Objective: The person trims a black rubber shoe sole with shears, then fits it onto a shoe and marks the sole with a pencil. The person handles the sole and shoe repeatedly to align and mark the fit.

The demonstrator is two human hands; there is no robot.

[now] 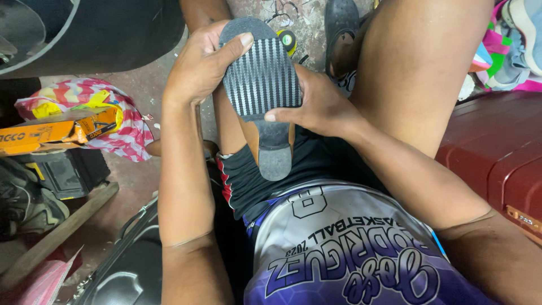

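A shoe (264,90) lies sole-up over my lap, its ribbed dark grey sole facing me and its worn heel pointing toward my body. My left hand (197,66) grips the left edge of the forepart, thumb pressed across the sole near the toe. My right hand (319,104) clasps the right side at the waist of the sole, thumb lying on the ribbed rubber. Both hands hold the same shoe between my knees.
A small yellow-and-black tape roll (288,39) lies on the concrete floor beyond the shoe, beside a black sandal (340,28). A red-striped bag with an orange box (73,121) sits at left. A dark red bench (499,152) is at right, a wooden stick (56,234) lower left.
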